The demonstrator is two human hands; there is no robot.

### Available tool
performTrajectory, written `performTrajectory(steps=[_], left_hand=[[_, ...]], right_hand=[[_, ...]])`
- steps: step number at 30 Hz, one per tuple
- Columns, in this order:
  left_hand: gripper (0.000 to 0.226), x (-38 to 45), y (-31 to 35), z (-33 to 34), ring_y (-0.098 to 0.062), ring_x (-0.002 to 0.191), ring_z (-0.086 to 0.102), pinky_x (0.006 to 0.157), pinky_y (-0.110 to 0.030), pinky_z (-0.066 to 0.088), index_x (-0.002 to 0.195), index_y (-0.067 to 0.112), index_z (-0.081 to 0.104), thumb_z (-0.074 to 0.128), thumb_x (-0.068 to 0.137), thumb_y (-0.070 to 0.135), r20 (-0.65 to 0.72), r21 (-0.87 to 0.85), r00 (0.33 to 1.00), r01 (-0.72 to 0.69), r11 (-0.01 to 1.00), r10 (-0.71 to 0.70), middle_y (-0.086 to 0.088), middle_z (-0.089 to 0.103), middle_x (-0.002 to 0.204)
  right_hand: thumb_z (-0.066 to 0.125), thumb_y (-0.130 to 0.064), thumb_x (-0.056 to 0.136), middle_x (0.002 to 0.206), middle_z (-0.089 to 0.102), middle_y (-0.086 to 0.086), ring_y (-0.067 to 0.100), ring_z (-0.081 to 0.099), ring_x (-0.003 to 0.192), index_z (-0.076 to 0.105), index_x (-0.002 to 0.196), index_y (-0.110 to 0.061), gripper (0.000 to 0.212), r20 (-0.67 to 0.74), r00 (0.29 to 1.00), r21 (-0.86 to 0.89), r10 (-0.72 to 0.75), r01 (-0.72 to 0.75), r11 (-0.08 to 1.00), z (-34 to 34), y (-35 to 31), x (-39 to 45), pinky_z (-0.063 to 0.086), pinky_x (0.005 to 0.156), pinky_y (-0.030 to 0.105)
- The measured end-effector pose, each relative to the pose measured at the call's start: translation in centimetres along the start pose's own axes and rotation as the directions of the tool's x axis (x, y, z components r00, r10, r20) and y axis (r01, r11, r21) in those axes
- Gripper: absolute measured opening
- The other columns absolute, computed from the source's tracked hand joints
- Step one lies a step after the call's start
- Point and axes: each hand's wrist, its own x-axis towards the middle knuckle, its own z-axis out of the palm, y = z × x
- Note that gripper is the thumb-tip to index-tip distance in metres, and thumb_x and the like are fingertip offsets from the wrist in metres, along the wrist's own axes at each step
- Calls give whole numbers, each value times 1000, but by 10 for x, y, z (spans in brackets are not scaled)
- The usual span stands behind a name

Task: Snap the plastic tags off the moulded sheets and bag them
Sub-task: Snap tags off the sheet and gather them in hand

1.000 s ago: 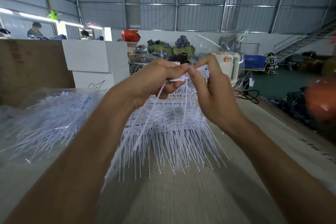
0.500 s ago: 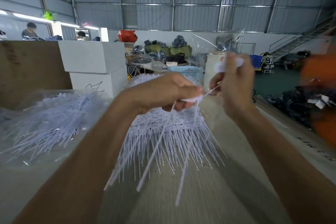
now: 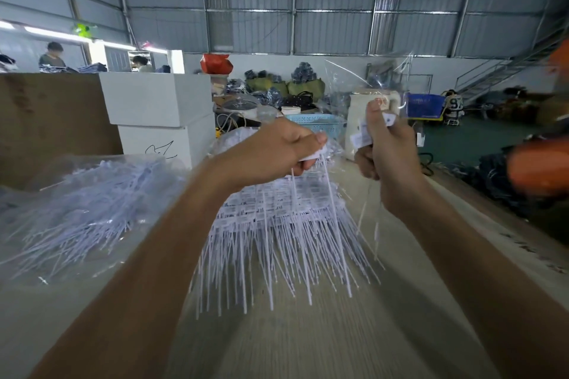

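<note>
My left hand (image 3: 278, 149) is held above the table and pinches a small bunch of white plastic tags (image 3: 312, 157) by their heads, with their long thin tails hanging down. My right hand (image 3: 386, 148) is raised to the right of it, gripping a few snapped-off tags (image 3: 363, 137) whose tails dangle below the wrist. Under both hands lies a pile of moulded tag sheets (image 3: 277, 209) on the table, tails fanned toward me. A clear plastic bag (image 3: 369, 77) stands open behind my right hand.
A clear bag full of loose tags (image 3: 86, 212) lies at the left on the light wooden table (image 3: 308, 341). White boxes (image 3: 157, 114) and a brown cardboard wall (image 3: 52, 114) stand behind it. A blue basket (image 3: 320, 124) sits farther back. An orange blurred object (image 3: 538, 166) is at the right edge.
My hands have pulled apart: the right one rose to the right with a few tags snapped off, while the left stayed over the pile holding the remainder.
</note>
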Motion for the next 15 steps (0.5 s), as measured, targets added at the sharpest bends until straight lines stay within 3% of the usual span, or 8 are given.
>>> performTrajectory(steps=[3, 7, 10, 11, 13, 15], left_hand=[[48, 0, -1, -1, 3, 51, 53, 51, -9, 41, 60, 22, 51, 46, 105, 40, -4, 5, 1000, 4, 1000, -4, 14, 61, 58], [50, 2, -8, -1, 0, 48, 52, 51, -12, 43, 63, 19, 59, 47, 104, 43, -49, 73, 999, 19, 997, -16, 12, 61, 55], [44, 8, -26, 17, -5, 52, 57, 74, -28, 51, 99, 16, 64, 38, 105, 51, -117, 370, 989, 123, 921, -85, 6, 58, 51], [42, 9, -31, 25, -7, 60, 63, 84, -33, 51, 111, 21, 60, 34, 105, 53, -71, 409, 987, 158, 899, -141, 4, 59, 51], [40, 10, -33, 38, -8, 90, 70, 101, -37, 43, 126, 33, 53, 32, 103, 58, 131, 305, 963, 186, 934, -235, 3, 70, 58], [40, 12, -32, 43, -2, 109, 64, 107, -38, 39, 125, 43, 57, 38, 98, 65, 276, 161, 942, 149, 976, -189, 2, 77, 84]], right_hand=[[52, -45, 103, 54, 41, -6, 11, 35, 46, 56, 86, -27, 25, 16, 997, 17, 77, -77, 997, 10, 16, -10, 28, 43, 23], [55, -40, 102, 62, 36, 6, 16, 32, 50, 53, 86, -19, 26, 45, 998, -53, 51, -49, 997, 18, 29, -18, 28, 43, 24], [55, -38, 103, 61, 33, 6, 16, 29, 51, 51, 86, -17, 27, 0, 999, -35, 48, -48, 998, 17, 27, -17, 24, 44, 26], [54, -37, 103, 60, 34, 4, 15, 28, 50, 50, 86, -17, 27, -27, 999, -15, 47, -47, 999, 16, 26, -16, 24, 44, 25], [52, -36, 105, 55, 35, -1, 13, 28, 47, 49, 84, -18, 27, -81, 995, 51, 50, -46, 998, 15, 23, -14, 24, 43, 23], [52, -34, 105, 52, 35, -4, 12, 29, 43, 47, 83, -18, 28, -129, 989, 145, 76, -57, 988, 15, 19, -13, 26, 42, 24]])
